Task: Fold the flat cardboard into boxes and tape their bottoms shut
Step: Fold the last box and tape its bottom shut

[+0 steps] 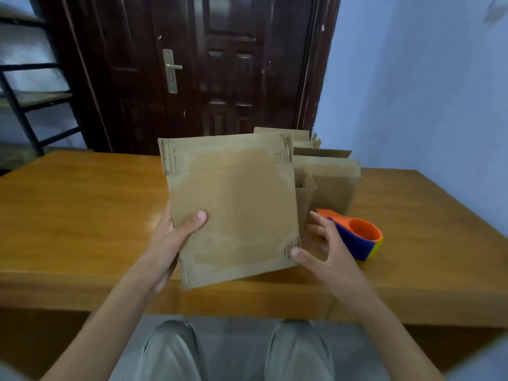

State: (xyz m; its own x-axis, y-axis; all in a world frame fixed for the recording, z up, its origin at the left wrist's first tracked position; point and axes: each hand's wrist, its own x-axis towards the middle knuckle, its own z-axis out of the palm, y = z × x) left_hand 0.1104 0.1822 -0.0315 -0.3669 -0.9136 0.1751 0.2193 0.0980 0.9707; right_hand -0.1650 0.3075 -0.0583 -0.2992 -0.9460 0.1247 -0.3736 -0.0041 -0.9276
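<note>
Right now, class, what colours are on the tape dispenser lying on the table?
The tape dispenser is orange and dark blue, with some yellow-green at its edge; head view.

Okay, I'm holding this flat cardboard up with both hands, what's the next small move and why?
Probably push the two side edges toward each other so it opens into a tube. The cardboard looks flat, the left hand grips its left edge, the right hand pinches its lower right corner, and the tape dispenser lies unused on the table.

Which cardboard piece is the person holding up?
The flat cardboard in front, gripped by the left hand and right hand. The other cardboard boxes stand behind it on the table, untouched.
</note>
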